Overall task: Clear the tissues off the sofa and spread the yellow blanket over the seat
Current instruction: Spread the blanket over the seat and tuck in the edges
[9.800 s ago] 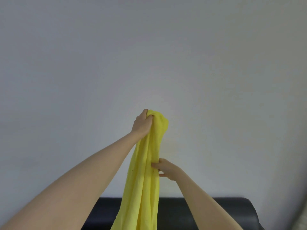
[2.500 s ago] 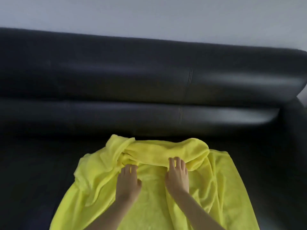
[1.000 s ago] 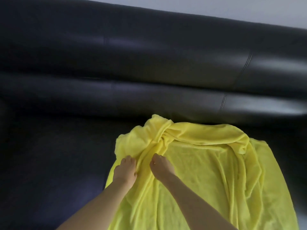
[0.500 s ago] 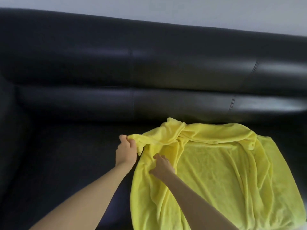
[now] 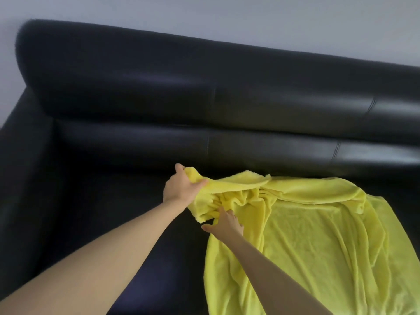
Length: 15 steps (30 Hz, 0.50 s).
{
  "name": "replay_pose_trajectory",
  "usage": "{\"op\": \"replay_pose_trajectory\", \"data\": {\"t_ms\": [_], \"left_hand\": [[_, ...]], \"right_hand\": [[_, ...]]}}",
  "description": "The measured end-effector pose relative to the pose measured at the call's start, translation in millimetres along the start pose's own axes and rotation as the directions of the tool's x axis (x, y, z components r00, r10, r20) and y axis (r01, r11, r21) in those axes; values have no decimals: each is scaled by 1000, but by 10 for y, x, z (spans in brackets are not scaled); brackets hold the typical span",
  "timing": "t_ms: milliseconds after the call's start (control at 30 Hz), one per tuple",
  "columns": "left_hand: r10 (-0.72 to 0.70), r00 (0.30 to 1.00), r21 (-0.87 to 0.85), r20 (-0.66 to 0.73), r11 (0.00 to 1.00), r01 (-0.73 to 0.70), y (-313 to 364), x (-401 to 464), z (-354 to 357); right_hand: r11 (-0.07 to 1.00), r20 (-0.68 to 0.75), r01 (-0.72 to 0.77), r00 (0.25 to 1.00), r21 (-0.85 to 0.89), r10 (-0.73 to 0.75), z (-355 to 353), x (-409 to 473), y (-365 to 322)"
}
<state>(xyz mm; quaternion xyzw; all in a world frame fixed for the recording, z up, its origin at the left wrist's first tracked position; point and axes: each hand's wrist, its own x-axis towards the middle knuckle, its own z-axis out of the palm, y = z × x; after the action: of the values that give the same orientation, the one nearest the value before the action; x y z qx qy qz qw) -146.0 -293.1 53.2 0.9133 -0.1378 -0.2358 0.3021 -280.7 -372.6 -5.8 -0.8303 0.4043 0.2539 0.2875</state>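
Observation:
The yellow blanket [image 5: 318,235] lies rumpled over the right part of the black sofa's seat [image 5: 109,212], with a bunched roll along its far edge. My left hand [image 5: 181,186] grips a far-left corner of the blanket and holds it lifted above the seat. My right hand [image 5: 225,221] rests just below, fingers reaching into a bunched fold of the blanket; its fingertips are hidden in the cloth. No tissues are in view.
The sofa's backrest [image 5: 204,92] runs across the view, with the left armrest [image 5: 20,155] at the left edge. A pale wall [image 5: 227,17] stands behind the sofa. The left half of the seat shows bare dark leather.
My left hand has pulled the blanket's corner further left and up toward the backrest, stretching out the fold. My right hand stays at the bunched fold. The view has swung left, showing the armrest.

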Motion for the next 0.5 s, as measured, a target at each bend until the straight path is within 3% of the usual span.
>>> {"op": "replay_pose_trajectory", "data": {"t_ms": [133, 267, 367, 500], "left_hand": [[38, 989, 167, 146, 984, -63, -163, 420, -377], [-6, 998, 258, 63, 966, -10, -354, 872, -876], [-101, 995, 233, 2, 968, 98, -611, 1128, -1107], [-222, 971, 118, 92, 970, 211, -950, 1191, -1061]], "right_hand": [[998, -18, -66, 998, -6, 66, 162, -13, -216], [993, -129, -113, 986, -24, 109, 354, -56, -515], [987, -178, -156, 973, -45, 146, 486, -28, -712], [967, -155, -255, 956, -19, 249, 643, -23, -747]]}}
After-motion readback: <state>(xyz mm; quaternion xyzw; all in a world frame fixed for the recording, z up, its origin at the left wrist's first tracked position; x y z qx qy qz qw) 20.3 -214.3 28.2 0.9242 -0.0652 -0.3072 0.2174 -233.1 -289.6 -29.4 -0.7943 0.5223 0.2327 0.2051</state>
